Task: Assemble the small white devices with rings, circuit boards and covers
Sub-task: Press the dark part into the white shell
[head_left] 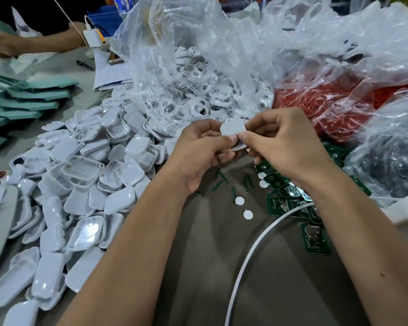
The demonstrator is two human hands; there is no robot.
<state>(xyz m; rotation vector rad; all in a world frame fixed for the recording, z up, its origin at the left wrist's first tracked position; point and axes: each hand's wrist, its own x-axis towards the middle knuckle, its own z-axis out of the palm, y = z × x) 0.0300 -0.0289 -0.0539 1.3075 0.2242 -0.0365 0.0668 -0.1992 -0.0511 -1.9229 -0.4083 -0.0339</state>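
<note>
Both hands meet above the middle of the desk [222, 267] on one small white device [233, 128]: the left hand [198, 149] grips it from the left, the right hand [280, 147] pinches its near edge. This unit looks close to closed. Plenty seems left: white covers [80, 175] heaped at left, circuit boards [313, 238] lying at right, more shells bagged [198, 74] beyond.

We see a heap of covers [85, 180] along the bench's [280, 278] left side, circuit boards [292, 203] toward its right edge, and bags of parts [198, 74] behind both, toward the far edge.
</note>
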